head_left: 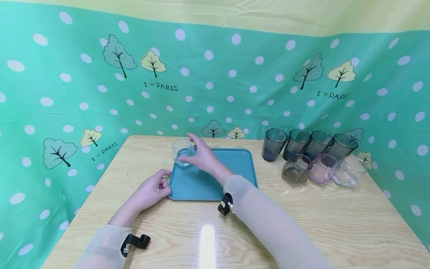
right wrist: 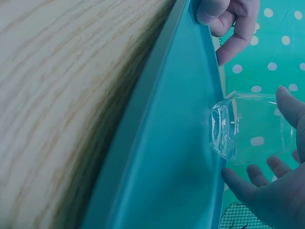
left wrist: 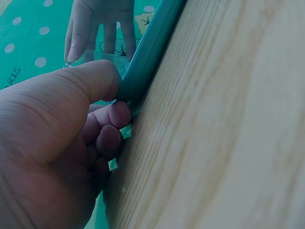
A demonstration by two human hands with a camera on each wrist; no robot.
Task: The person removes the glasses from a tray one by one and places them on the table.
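Observation:
A clear drinking glass (right wrist: 252, 126) stands upright on the far left corner of a blue rectangular tray (head_left: 201, 185). My right hand (head_left: 205, 158) reaches over the tray to this glass, thumb on one side and spread fingers on the other. In the right wrist view those fingers (right wrist: 240, 186) are fairly straight, with a gap between them and the glass wall. At the tray's left edge, my left hand (head_left: 152, 189) pinches the rim. Its thumb (left wrist: 102, 78) lies against the rim, and the other fingers curl in beside it.
Several tall dark glasses (head_left: 274, 145) stand in a row at the back right of the wooden table (head_left: 302, 224). In front of them are a short brown glass (head_left: 297, 170), a pinkish glass (head_left: 324, 169) and a clear one (head_left: 349, 172). A green patterned cloth (head_left: 208, 67) hangs behind.

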